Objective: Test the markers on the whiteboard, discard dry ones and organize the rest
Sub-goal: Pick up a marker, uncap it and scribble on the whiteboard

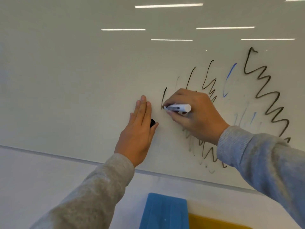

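My right hand [196, 113] grips a white marker [179, 107] with its tip on the whiteboard [74, 76], at the foot of a fresh black stroke [164, 96]. My left hand [138, 131] lies flat against the board with straight fingers. A black marker cap [152, 122] is tucked between its thumb and palm. To the right, the board carries several black zigzag lines [267, 93], along with faint blue and grey strokes [230, 75].
The whiteboard's lower edge [66, 157] runs diagonally across the view. Below it, a blue object [165, 210] and a yellow surface [214, 222] sit at the bottom. Grey sleeves cover both forearms.
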Available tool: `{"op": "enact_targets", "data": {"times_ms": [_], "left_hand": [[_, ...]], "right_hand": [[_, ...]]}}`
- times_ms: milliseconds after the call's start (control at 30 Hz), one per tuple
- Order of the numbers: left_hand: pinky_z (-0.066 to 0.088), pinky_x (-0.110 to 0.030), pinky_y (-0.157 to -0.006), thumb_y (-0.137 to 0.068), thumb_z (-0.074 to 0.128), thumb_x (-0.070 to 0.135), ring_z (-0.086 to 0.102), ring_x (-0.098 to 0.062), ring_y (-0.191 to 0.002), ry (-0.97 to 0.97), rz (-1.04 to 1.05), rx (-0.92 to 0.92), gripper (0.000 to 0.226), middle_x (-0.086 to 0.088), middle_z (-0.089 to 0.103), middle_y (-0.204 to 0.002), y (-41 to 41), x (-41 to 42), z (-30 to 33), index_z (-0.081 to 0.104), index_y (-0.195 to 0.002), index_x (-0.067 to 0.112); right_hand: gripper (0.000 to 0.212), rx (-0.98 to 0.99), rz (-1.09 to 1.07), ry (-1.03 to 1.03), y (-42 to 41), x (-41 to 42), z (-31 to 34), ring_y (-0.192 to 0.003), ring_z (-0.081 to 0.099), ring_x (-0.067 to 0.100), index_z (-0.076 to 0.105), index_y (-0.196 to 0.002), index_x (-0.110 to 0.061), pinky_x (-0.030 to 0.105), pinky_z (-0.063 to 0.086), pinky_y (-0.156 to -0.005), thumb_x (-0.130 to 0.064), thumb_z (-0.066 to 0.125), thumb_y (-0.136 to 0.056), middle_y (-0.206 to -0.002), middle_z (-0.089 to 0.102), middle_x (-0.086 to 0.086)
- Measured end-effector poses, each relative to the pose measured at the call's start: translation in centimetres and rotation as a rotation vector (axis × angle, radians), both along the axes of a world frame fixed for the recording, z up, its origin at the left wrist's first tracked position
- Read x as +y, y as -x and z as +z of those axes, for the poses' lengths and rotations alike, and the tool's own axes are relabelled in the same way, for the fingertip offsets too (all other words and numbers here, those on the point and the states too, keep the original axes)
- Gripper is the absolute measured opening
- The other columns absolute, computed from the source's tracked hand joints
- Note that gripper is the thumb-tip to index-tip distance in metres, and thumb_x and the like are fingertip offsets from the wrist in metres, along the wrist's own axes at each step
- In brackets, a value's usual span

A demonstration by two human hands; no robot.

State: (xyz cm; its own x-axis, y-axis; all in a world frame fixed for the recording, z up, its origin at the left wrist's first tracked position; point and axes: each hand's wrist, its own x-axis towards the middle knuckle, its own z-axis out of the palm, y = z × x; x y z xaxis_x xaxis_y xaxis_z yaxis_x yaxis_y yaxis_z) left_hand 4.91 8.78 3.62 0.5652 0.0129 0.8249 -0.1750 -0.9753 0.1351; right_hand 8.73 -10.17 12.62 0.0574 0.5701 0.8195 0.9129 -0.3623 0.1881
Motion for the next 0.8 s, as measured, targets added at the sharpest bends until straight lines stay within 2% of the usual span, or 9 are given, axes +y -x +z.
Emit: {"op": "enact_targets", "data": {"times_ms": [67, 133, 300, 400, 500, 533, 633, 733, 800], "left_hand": [[0.027, -0.042, -0.121, -0.103, 0.020, 0.045, -0.011, -0.012, -0.152, -0.017, 0.012, -0.015, 0.068, 0.003, -0.015, -0.166, -0.1, 0.0, -0.2, -0.001, -0.159, 0.014], [0.027, -0.042, -0.121, -0.102, 0.019, 0.045, -0.010, -0.013, -0.153, -0.029, 0.021, -0.025, 0.067, 0.002, -0.015, -0.166, -0.1, 0.1, -0.3, -0.001, -0.158, 0.013], [0.023, -0.040, -0.123, -0.103, 0.020, 0.045, -0.013, -0.011, -0.152, -0.031, 0.011, -0.018, 0.067, 0.005, -0.019, -0.165, -0.2, 0.2, -0.3, -0.005, -0.157, 0.016], [0.024, -0.041, -0.123, -0.104, 0.020, 0.044, -0.011, -0.013, -0.153, -0.038, 0.010, -0.018, 0.067, 0.003, -0.019, -0.165, -0.1, 0.2, -0.4, -0.003, -0.158, 0.013], [0.026, -0.043, -0.122, -0.104, 0.019, 0.043, -0.009, -0.017, -0.153, -0.060, 0.022, -0.025, 0.067, -0.001, -0.017, -0.166, -0.2, 0.3, -0.7, -0.002, -0.158, 0.010], [0.027, -0.043, -0.121, -0.104, 0.020, 0.042, -0.009, -0.018, -0.153, -0.062, 0.025, -0.027, 0.067, -0.002, -0.017, -0.166, -0.2, 0.3, -0.7, -0.002, -0.158, 0.009], [0.025, -0.043, -0.122, -0.104, 0.019, 0.043, -0.011, -0.017, -0.153, -0.048, 0.014, -0.023, 0.067, -0.001, -0.019, -0.165, -0.3, 0.2, -0.8, -0.004, -0.158, 0.010], [0.023, -0.041, -0.123, -0.103, 0.017, 0.044, -0.015, -0.015, -0.152, -0.039, 0.019, -0.006, 0.067, 0.001, -0.022, -0.165, -0.2, 0.1, -0.9, -0.007, -0.157, 0.012], [0.022, -0.040, -0.123, -0.103, 0.018, 0.044, -0.016, -0.013, -0.152, -0.031, 0.016, 0.002, 0.067, 0.002, -0.023, -0.164, -0.2, 0.0, -1.0, -0.007, -0.157, 0.013]], "right_hand": [[0.013, -0.014, 0.019, -0.132, 0.1, -0.3, 0.6, -0.085, 0.059, 0.005, 0.075, -0.104, -0.015, 0.012, 0.045, -0.074, -0.014, 0.068, -0.092, -0.098, 0.068, -0.004], [0.013, 0.000, 0.011, -0.192, 0.0, -0.5, 1.0, -0.084, 0.059, 0.006, 0.075, -0.104, -0.016, 0.015, 0.046, -0.074, -0.015, 0.069, -0.093, -0.098, 0.068, -0.003], [0.010, 0.034, -0.007, 0.089, 0.1, -0.5, -0.5, -0.082, 0.062, 0.010, 0.074, -0.101, -0.019, 0.032, 0.052, -0.073, -0.020, 0.068, -0.093, -0.094, 0.068, -0.005], [0.011, 0.054, 0.020, -0.015, -0.2, -1.2, -1.8, -0.085, 0.063, 0.010, 0.074, -0.102, -0.018, 0.032, 0.052, -0.074, -0.017, 0.068, -0.093, -0.096, 0.068, -0.005], [0.014, 0.085, 0.012, 0.185, -0.3, -1.7, -4.3, -0.088, 0.064, 0.015, 0.072, -0.106, -0.022, 0.040, 0.054, -0.073, -0.023, 0.064, -0.095, -0.101, 0.066, -0.006], [0.014, 0.087, 0.008, 0.195, -0.3, -2.0, -4.7, -0.088, 0.064, 0.016, 0.072, -0.107, -0.022, 0.041, 0.054, -0.072, -0.023, 0.063, -0.096, -0.101, 0.065, -0.006], [0.013, 0.091, -0.006, 0.026, -0.5, -2.9, -4.6, -0.087, 0.064, 0.013, 0.073, -0.106, -0.019, 0.038, 0.054, -0.072, -0.019, 0.067, -0.095, -0.099, 0.067, -0.006], [0.016, 0.116, -0.003, 0.157, -0.2, -2.9, -5.5, -0.088, 0.063, 0.013, 0.072, -0.110, -0.022, 0.039, 0.055, -0.073, -0.022, 0.065, -0.095, -0.102, 0.066, -0.008], [0.017, 0.099, -0.008, 0.129, -0.3, -3.2, -5.7, -0.088, 0.064, 0.013, 0.073, -0.110, -0.021, 0.038, 0.056, -0.073, -0.020, 0.066, -0.095, -0.102, 0.066, -0.008]]}}
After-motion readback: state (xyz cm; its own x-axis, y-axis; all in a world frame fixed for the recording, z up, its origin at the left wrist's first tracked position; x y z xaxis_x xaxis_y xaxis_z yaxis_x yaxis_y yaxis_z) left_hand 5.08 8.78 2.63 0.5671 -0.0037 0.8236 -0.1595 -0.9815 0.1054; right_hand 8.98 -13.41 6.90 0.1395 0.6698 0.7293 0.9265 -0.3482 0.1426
